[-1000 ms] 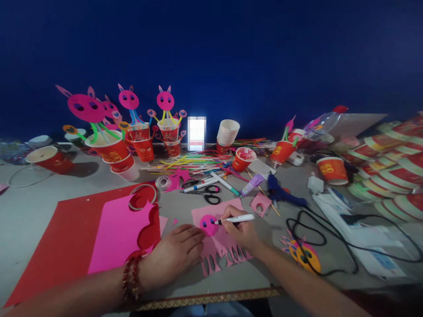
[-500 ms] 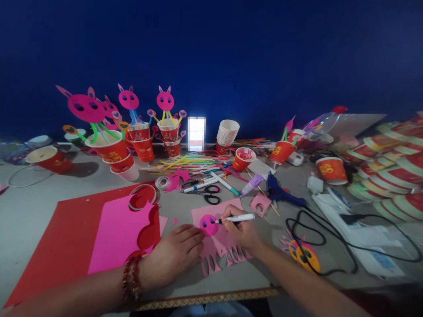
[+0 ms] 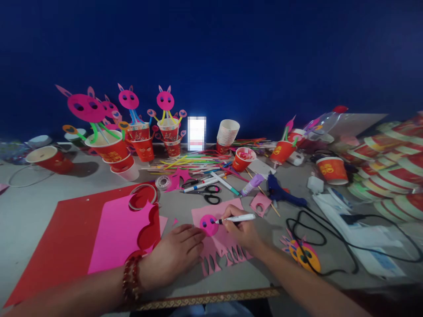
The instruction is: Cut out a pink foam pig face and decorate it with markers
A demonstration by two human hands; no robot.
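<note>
In my right hand [image 3: 241, 229] is a white marker [image 3: 239, 218], gripped near its black tip. That tip meets the right eye of a magenta paper circle [image 3: 209, 231], which bears two dark blue and purple eyes. My left hand [image 3: 178, 248] lies flat with its fingers stretched out, fingertips on the circle's left edge. Under the circle is a light pink sheet [image 3: 231, 207] with a row of leaf-shaped cutouts along its near side. Black-handled scissors [image 3: 211, 193] lie just beyond the sheet.
A magenta sheet [image 3: 109, 233] overlaps a red sheet [image 3: 59, 246] at left. Paper cups with pink figures [image 3: 165, 101] stand behind. Beyond the scissors lie markers and coloured sticks [image 3: 191, 163]. At right are a blue glue gun [image 3: 284, 193], a black cable [image 3: 330, 220] and stacked cups [image 3: 396, 171].
The marker and my right hand have shifted very slightly at the right eye. My left hand and the paper circle stay in place.
</note>
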